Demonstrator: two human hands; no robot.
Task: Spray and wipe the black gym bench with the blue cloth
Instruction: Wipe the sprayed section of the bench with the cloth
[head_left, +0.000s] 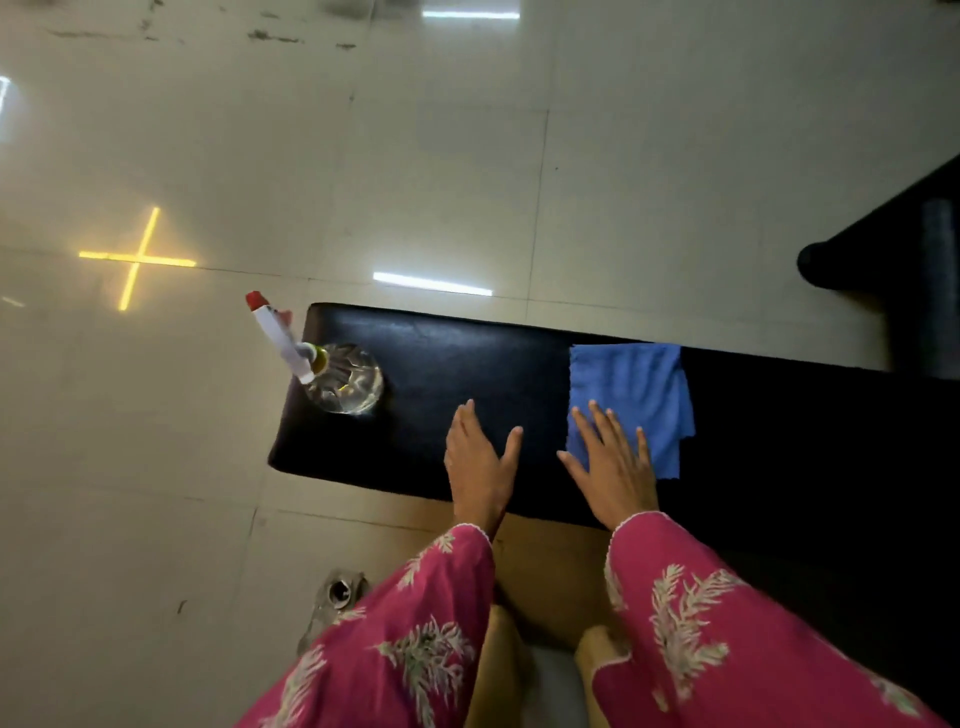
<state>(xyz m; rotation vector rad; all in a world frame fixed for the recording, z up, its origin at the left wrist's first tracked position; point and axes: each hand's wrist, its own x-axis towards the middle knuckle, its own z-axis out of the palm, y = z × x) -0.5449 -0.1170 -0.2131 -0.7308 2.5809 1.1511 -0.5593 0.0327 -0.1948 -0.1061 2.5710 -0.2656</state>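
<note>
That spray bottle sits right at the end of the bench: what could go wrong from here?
The spray bottle stands near the end of the black bench, its nozzle out over the floor; a nudge might topple it off. The right hand lies flat on the blue cloth, which could slide instead of being gripped.

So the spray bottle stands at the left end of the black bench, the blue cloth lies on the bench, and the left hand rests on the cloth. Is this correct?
Not quite. In the head view the right hand rests on the blue cloth; the left hand lies flat on the bare black bench. The spray bottle does stand at the left end.
</note>
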